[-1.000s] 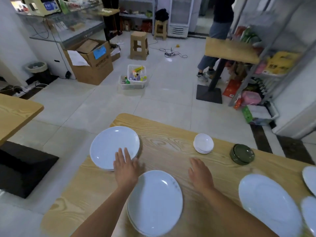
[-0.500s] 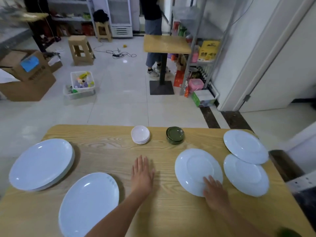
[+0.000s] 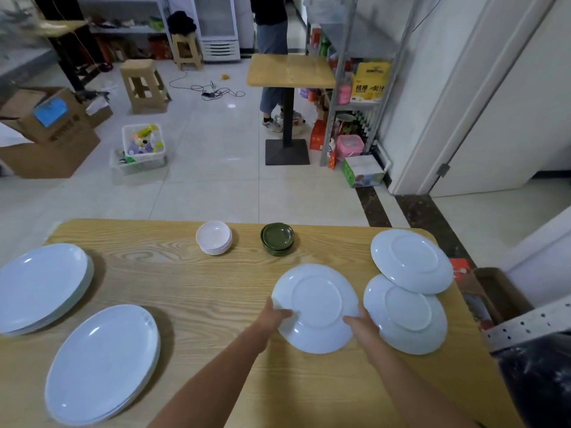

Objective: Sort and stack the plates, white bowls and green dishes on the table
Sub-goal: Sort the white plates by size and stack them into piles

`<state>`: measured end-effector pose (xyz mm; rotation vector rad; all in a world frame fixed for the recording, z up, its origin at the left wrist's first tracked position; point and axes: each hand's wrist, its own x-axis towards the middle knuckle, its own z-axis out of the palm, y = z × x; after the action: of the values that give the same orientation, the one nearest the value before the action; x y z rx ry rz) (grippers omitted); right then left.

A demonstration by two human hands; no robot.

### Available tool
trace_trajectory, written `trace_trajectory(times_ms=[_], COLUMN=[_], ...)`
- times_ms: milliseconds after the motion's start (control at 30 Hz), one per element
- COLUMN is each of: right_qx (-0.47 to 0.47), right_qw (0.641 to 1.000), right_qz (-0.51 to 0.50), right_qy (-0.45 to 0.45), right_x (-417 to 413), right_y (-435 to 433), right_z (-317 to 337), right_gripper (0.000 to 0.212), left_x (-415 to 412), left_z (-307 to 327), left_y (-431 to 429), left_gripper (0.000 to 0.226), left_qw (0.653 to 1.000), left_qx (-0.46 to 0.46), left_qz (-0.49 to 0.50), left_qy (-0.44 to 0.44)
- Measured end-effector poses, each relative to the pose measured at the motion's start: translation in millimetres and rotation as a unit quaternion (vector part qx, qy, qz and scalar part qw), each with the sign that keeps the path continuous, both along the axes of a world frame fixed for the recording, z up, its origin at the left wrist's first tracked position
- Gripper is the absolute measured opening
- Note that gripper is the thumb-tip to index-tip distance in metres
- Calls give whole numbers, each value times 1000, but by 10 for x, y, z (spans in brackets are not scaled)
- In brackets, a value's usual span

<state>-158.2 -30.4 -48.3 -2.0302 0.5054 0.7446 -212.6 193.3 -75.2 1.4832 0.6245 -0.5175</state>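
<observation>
Gripping round plate (image 3: pixel 316 307), left hand (image 3: pixel 273 316), right hand (image 3: pixel 361 327), both edges

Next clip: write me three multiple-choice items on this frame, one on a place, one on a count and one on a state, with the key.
1. Where is the green dishes stack relative to the white bowls stack?
A) to its left B) to its right C) on top of it

2. How many round plates show over the right half of the table?
A) one B) five C) three

3. What is the state of the middle round plate?
A) gripped at its rim by the left hand and the right hand B) untouched C) resting on the bowls

Key:
1 B: the green stack stands right of the bowls, apart from them.
2 C: the middle one, the near-right plate and the far-right plate overlapping it.
3 A: one hand holds each side of its rim.
</observation>
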Motion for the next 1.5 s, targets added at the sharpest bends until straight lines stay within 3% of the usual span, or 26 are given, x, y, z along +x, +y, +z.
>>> trace_trajectory(times_ms=[133, 267, 433, 533, 733, 867, 1000, 1067, 1133, 1200, 1333, 1500], right_qx=[25, 26, 72, 83, 76, 78, 46, 58, 58, 72, 178, 235], right_qw=[1000, 1000, 994, 992, 992, 987, 988, 985, 984, 981, 954, 931], right_qz=[4, 7, -76, -95, -88, -103, -99, -100, -106, -126, -205, -265], right_qy=[17, -2, 21, 26, 56, 90, 113, 129, 131, 130, 125, 85], right_x=[93, 103, 141, 118, 10, -58, -217, -326, -411, -471, -523, -305], right_y=[-131, -192, -253, -298, -276, -209, -88, 27, 159, 283, 591, 1284], right_z=[-145, -46, 86, 68, 37, 48, 81, 84, 95, 82, 215, 417], right_gripper=[67, 49, 62, 59, 27, 6, 7, 18, 45, 56, 37, 25], left_x=[41, 48, -36, -93, -241, -397, -524, -552, -560, -555, -494, -488], left_z=[452, 564, 556, 554, 631, 618, 511, 432, 353, 416, 785, 1264], left_y=[-175, -187, -180, -167, -138, -101, 20, 81, 117, 155, 317, 786], left_gripper=[68, 56, 45, 37, 15, 28, 27, 32, 43, 38, 41, 34], left_qw=[997, 985, 982, 981, 976, 967, 950, 948, 949, 939, 933, 902], left_qx=[-53, -78, -68, -59, -51, -82, -107, -113, -111, -96, -110, -122], left_qz=[56, 145, 160, 168, 185, 208, 253, 261, 268, 308, 331, 413], left_qy=[-4, 59, 73, 78, 104, 124, 146, 140, 125, 117, 89, 40])
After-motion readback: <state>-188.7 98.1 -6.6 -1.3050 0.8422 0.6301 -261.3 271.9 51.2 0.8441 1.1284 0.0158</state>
